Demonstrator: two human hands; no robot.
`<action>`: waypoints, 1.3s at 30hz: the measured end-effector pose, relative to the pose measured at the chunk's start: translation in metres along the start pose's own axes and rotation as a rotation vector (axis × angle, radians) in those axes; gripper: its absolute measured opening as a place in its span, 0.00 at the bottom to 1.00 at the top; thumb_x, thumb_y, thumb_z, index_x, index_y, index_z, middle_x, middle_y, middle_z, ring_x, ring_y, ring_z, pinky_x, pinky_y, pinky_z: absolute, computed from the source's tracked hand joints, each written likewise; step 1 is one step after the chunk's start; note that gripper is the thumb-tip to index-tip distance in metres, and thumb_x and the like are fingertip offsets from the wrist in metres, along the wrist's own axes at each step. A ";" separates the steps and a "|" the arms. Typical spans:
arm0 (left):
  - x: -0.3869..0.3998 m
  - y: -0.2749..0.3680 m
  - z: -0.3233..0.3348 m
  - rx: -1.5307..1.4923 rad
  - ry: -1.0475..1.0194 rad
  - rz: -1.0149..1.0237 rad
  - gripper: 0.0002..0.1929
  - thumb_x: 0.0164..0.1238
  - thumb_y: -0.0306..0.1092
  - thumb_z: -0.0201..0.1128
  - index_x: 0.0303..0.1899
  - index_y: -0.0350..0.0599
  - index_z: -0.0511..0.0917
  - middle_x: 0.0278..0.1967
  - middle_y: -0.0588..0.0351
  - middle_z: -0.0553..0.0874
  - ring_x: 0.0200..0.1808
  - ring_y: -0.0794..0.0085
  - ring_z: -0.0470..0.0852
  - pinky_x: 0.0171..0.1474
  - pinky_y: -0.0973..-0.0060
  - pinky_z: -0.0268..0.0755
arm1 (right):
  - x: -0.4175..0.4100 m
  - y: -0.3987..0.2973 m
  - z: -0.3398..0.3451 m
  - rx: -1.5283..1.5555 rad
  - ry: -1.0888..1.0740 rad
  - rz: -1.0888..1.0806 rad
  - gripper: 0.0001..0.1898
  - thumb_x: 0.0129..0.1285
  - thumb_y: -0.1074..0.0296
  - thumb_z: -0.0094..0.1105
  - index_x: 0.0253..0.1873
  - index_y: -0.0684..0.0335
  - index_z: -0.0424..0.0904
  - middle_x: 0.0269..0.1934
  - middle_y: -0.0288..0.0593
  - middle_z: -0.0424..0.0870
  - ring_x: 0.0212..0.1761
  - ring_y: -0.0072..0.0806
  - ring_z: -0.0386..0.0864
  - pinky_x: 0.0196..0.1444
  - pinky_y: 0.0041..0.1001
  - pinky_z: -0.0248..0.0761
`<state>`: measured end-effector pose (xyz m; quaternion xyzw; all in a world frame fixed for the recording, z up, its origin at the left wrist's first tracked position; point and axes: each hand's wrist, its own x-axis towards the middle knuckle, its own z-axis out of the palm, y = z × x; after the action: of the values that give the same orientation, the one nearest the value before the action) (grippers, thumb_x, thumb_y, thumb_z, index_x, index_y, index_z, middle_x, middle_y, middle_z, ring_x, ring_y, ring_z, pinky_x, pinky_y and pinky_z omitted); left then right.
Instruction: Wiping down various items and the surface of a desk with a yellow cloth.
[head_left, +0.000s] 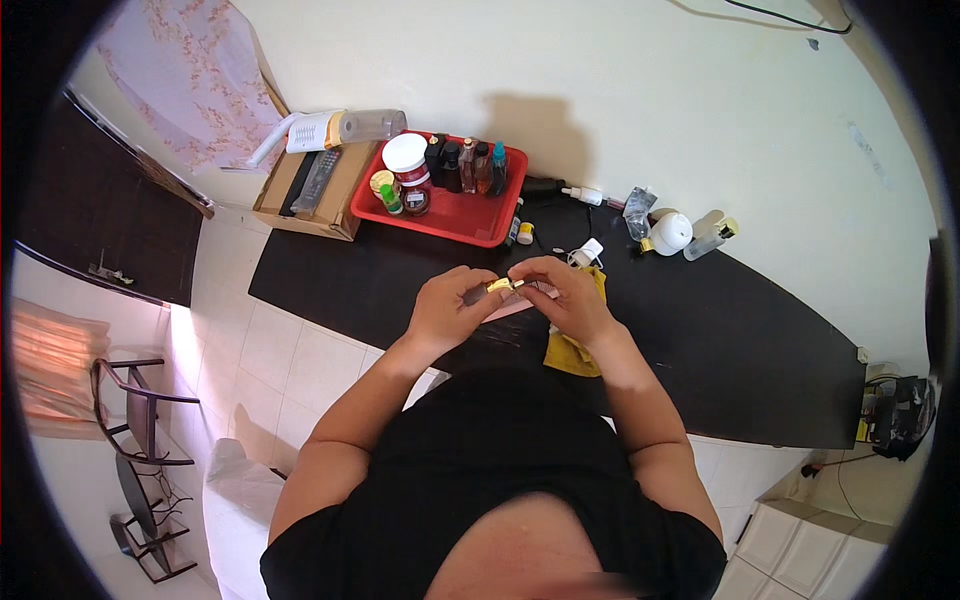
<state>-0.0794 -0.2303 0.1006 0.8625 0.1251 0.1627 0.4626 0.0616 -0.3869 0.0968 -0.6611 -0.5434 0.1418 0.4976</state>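
My left hand (450, 304) pinches a small shiny gold-coloured fitting (496, 285) between thumb and fingers. What it is attached to is mostly hidden by the fingers. My right hand (574, 300) meets the fitting's narrow right end with its fingertips. Below both hands lies a pale pink comb (510, 309), its teeth partly showing by the right fingers. A yellow cloth (571, 356) lies under and beside my right wrist on the dark table (720, 352).
A red tray (457, 229) with bottles and jars stands at the back, beside a cardboard box (307, 221) bearing a remote control (316, 180). A white charger (589, 251), a white round container (671, 234) and a gold-capped bottle (711, 240) are near the wall.
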 end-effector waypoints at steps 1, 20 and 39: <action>0.000 -0.001 0.001 -0.022 -0.012 0.001 0.12 0.64 0.37 0.66 0.43 0.39 0.83 0.30 0.57 0.82 0.30 0.77 0.79 0.35 0.79 0.69 | 0.000 0.002 0.001 0.000 0.000 0.000 0.16 0.62 0.76 0.61 0.55 0.62 0.74 0.48 0.44 0.82 0.50 0.38 0.82 0.51 0.29 0.75; 0.015 -0.019 0.027 -0.890 0.004 -0.399 0.13 0.74 0.46 0.56 0.44 0.46 0.78 0.23 0.68 0.73 0.20 0.87 0.69 0.24 0.86 0.62 | -0.072 0.094 0.026 -0.826 0.211 0.472 0.35 0.49 0.62 0.71 0.64 0.57 0.71 0.68 0.53 0.62 0.68 0.54 0.62 0.67 0.47 0.58; 0.048 0.005 0.058 -1.408 0.039 -0.287 0.17 0.78 0.52 0.44 0.50 0.49 0.69 0.43 0.54 0.80 0.45 0.67 0.82 0.49 0.68 0.76 | -0.003 -0.002 0.051 -0.311 0.510 -0.264 0.27 0.57 0.80 0.47 0.65 0.68 0.69 0.66 0.56 0.68 0.62 0.47 0.68 0.66 0.39 0.56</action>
<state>-0.0126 -0.2593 0.0828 0.3315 0.1106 0.1577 0.9236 0.0228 -0.3638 0.0737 -0.6671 -0.4973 -0.1790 0.5250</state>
